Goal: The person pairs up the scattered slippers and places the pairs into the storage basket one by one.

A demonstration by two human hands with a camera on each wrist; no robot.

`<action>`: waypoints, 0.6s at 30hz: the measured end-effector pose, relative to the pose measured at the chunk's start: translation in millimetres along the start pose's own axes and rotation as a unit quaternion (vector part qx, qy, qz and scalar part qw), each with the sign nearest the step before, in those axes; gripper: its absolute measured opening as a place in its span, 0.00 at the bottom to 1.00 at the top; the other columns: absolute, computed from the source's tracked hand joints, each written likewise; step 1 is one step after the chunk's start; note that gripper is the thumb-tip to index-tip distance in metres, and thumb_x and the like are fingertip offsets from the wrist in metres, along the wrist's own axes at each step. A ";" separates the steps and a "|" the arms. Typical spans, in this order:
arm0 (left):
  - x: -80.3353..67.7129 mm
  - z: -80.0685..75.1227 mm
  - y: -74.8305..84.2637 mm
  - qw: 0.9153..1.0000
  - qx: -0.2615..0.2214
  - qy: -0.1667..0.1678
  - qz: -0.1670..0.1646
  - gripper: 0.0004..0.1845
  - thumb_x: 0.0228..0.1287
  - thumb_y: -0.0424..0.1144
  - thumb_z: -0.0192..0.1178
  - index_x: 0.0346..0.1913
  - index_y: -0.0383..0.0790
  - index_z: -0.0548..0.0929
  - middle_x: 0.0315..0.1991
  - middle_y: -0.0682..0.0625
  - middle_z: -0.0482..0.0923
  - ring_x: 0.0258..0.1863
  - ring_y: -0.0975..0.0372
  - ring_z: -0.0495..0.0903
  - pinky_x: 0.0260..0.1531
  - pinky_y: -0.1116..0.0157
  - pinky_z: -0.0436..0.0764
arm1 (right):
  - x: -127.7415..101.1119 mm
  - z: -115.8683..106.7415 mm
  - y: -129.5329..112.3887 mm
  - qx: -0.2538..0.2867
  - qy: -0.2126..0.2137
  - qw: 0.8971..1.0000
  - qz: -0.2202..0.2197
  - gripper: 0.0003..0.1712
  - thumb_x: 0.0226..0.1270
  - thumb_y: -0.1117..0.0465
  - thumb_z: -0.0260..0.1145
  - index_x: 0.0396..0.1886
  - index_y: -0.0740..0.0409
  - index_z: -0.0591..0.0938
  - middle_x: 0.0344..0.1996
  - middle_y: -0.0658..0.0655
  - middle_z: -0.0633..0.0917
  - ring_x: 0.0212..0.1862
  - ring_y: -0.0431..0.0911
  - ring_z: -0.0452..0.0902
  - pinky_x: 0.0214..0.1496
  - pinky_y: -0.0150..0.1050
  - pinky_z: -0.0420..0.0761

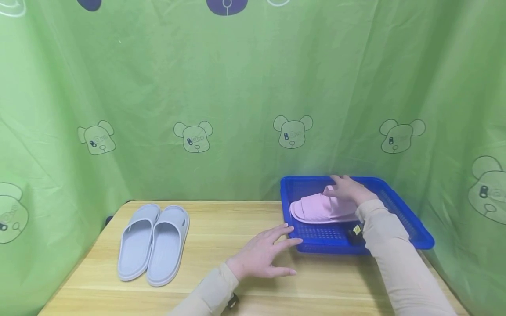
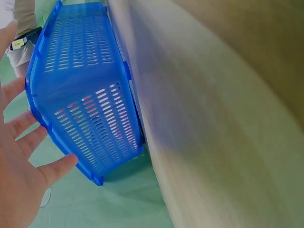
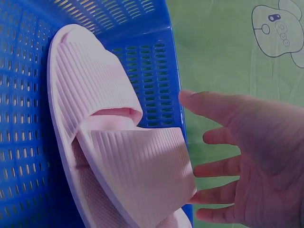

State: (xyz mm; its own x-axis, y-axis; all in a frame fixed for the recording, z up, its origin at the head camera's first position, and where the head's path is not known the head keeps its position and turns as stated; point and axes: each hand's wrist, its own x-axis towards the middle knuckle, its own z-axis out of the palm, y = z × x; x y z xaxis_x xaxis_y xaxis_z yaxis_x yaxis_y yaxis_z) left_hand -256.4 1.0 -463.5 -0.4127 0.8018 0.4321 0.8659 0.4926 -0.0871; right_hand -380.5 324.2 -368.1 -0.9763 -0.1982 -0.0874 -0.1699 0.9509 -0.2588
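Observation:
A pair of pink slippers (image 1: 314,207) with ribbed straps lies in a blue perforated basket (image 1: 332,242), one slipper overlapping the other. Over the slippers and toward the basket's far side is my right hand (image 1: 348,189). In the right wrist view the right hand (image 3: 266,156) has its fingers extended, their tips right at the strap of the upper slipper (image 3: 147,164), with nothing gripped. My left hand (image 1: 261,254) spreads its fingers at the basket's near left corner. The left wrist view shows its fingertips close along the basket's rim (image 2: 32,102).
Two grey slippers (image 1: 167,245) lie side by side on the left of the wooden table (image 1: 221,219). A green curtain (image 1: 245,79) with bear-head prints hangs behind and on both sides. The basket stands at the table's back right.

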 end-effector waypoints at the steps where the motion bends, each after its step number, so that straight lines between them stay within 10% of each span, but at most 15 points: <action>1: 0.0 0.0 0.1 1.000 0.000 0.000 0.000 0.44 0.59 0.72 0.54 0.74 0.57 0.60 0.74 0.44 0.60 0.74 0.53 0.60 0.69 0.54 0.68 | 0.6 0.6 0.8 0.003 0.001 1.000 0.002 0.53 0.67 0.35 0.57 0.75 0.68 0.51 0.68 0.84 0.53 0.67 0.81 0.50 0.61 0.79 0.57; 18: 0.7 0.8 1.9 1.000 -0.008 0.002 -0.003 0.43 0.58 0.71 0.56 0.73 0.54 0.63 0.74 0.44 0.61 0.74 0.52 0.61 0.69 0.54 0.68 | -1.3 3.9 11.9 0.045 0.013 0.999 0.018 0.51 0.70 0.36 0.53 0.74 0.72 0.52 0.69 0.81 0.56 0.69 0.77 0.51 0.68 0.73 0.55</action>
State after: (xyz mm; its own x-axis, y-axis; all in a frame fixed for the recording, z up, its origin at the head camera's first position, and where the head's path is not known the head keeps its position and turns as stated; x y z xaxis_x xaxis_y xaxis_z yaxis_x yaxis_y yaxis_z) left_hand -255.2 2.7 -464.0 -0.4175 0.7974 0.4358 0.8674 0.4926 -0.0703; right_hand -380.8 334.8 -374.8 -0.9850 -0.1565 -0.0730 -0.1227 0.9317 -0.3419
